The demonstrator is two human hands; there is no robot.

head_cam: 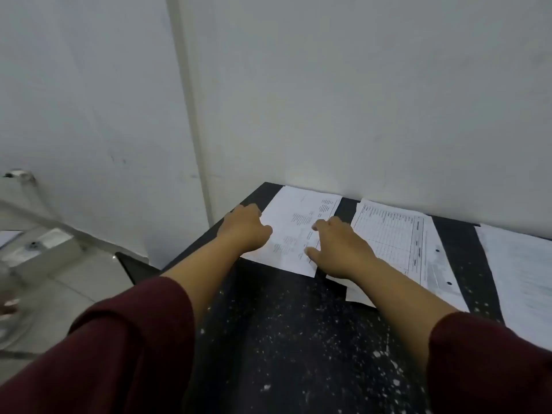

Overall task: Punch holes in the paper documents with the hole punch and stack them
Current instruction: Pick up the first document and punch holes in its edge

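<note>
Foremost, a white wall [358,100] fills the upper view and meets the far edge of a black speckled table [283,339]. Three lots of paper lie along that edge: a sheet at far right [522,279], cut off by the frame; a printed form in the middle [397,243], with two punched holes near its right side; and a printed page at left [295,225]. Dark red sleeves [119,354] cover both forearms. Left hand [245,228] rests at the page's left edge, fingers curled, grip not discernible. Right hand [340,246] lies over the page's right edge, fingers bent onto the paper; whether it pinches the page cannot be told.
</note>
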